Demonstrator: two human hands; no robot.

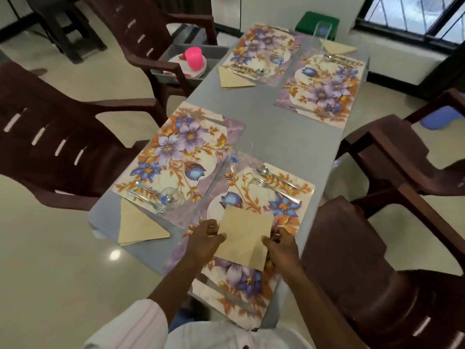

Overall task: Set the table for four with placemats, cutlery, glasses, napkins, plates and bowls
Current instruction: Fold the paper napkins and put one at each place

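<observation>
A tan napkin (pixel 245 236) hangs just above the nearest floral placemat (pixel 289 195). My left hand (pixel 205 239) pinches its left edge and my right hand (pixel 280 244) pinches its right edge. A spoon (pixel 264 170) and a fork (pixel 266 183) lie at that mat's far end, a knife (pixel 226 294) at its near end. Three other floral placemats (pixel 176 152) carry cutlery, clear glasses (pixel 171 199) and folded napkins (pixel 141 229) beside them.
The grey table (pixel 271 127) is ringed by brown plastic chairs (pixel 50 147). A grey bin (pixel 176 50) on the far left chair holds plates and a pink cup (pixel 193 57). A green box (pixel 317 21) stands beyond the table's far end.
</observation>
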